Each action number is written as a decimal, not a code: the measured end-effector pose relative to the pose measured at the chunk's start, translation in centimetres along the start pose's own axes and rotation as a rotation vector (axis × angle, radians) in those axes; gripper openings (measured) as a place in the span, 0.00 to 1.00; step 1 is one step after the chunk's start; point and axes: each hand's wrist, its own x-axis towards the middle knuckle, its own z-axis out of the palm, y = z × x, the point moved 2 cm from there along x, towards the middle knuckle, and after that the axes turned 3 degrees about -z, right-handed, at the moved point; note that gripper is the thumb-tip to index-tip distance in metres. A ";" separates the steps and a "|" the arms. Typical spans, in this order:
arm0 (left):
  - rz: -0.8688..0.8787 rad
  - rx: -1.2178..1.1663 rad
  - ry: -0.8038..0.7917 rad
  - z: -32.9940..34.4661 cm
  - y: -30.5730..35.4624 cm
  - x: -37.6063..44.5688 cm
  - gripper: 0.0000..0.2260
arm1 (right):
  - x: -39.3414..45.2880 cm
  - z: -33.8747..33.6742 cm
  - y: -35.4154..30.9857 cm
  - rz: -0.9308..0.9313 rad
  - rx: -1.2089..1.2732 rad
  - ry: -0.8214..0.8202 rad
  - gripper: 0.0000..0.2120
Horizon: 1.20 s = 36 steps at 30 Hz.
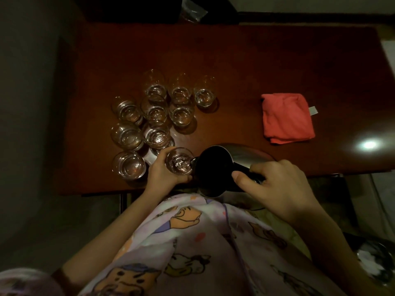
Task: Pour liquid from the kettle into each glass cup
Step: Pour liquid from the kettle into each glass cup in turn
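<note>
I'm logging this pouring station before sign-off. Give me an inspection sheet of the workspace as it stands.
Surface: dark wooden table, a light glare near its right edge.
Job's things: kettle tilted, spout at the held glass cup; nine more glass cups clustered to the left.
Clutter: folded red cloth on the right; clear bag at the far edge.
Grippers: left hand holds the cup; right hand grips the kettle handle.
Cables: nothing seen.
Surroundings: dim room; patterned garment below.
</note>
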 end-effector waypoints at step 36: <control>0.014 -0.019 -0.001 -0.5 0.2 1.1 0.40 | 0.9 -0.4 -0.8 -0.030 -0.044 0.012 0.25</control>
